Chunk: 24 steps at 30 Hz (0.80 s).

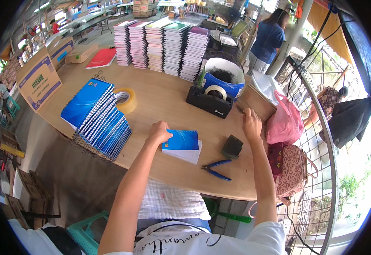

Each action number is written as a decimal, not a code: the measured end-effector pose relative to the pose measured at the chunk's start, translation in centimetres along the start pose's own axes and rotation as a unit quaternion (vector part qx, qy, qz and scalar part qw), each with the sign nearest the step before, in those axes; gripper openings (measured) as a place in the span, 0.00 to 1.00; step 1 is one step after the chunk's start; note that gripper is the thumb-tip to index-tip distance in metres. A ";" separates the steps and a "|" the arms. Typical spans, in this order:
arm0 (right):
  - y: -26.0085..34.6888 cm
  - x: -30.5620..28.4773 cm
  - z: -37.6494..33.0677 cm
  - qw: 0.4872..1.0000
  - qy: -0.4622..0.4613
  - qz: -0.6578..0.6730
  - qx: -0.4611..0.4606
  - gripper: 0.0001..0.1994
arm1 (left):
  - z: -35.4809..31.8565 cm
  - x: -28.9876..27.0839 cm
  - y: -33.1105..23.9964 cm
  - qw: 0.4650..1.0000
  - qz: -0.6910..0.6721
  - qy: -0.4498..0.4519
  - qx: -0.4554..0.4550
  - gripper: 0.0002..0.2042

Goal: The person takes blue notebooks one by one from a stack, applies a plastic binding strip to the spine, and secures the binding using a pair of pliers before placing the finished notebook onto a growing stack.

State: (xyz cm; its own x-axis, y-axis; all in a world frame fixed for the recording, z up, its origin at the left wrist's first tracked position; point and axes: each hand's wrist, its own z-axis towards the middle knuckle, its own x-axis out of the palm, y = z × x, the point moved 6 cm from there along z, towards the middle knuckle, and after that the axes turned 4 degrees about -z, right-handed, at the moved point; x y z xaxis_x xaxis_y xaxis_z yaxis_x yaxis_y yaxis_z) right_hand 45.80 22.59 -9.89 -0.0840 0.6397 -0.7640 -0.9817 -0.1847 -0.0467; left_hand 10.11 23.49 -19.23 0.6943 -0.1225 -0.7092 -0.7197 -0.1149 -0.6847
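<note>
The small notebook (180, 139) has a blue cover with paler curved lines and white pages; the stacked notebooks (89, 102) show the same blue. The pliers (219, 163) have blue handles. The tape roll (129, 103) is yellow, the tape dispenser (202, 102) black, the plastic bag (285, 121) pink, the handbag (293, 168) tan-pink with a darker repeating pattern, the worktop (160, 102) light brown.

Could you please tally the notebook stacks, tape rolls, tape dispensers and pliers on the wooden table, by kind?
Tall notebook stacks at the back: 5
Leaning blue notebook stack: 1
Tape rolls, one yellow and one whitish in the dispenser: 2
Tape dispenser: 1
Pliers: 1
Total: 10
</note>
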 end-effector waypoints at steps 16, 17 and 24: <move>17.4 -7.8 -14.2 0.960 0.193 0.198 0.036 0.17 | -2.1 0.5 0.7 0.996 -0.077 -0.044 -0.027 0.12; 17.8 -6.7 -14.3 0.958 0.200 0.197 0.051 0.17 | -2.0 0.7 0.6 0.996 -0.072 -0.047 -0.017 0.13; 15.9 -1.5 -12.0 0.965 0.173 0.187 0.059 0.15 | -3.1 -1.1 -3.1 0.977 0.069 -0.160 0.122 0.15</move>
State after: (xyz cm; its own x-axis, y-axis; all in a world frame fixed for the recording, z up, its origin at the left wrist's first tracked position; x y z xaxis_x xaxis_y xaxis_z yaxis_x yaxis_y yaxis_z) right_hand 32.33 9.74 -17.24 -0.3949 0.2538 -0.8830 -0.9079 -0.2549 0.3328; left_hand 11.56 20.91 -15.85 0.5834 0.1985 -0.7876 -0.8120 0.1234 -0.5704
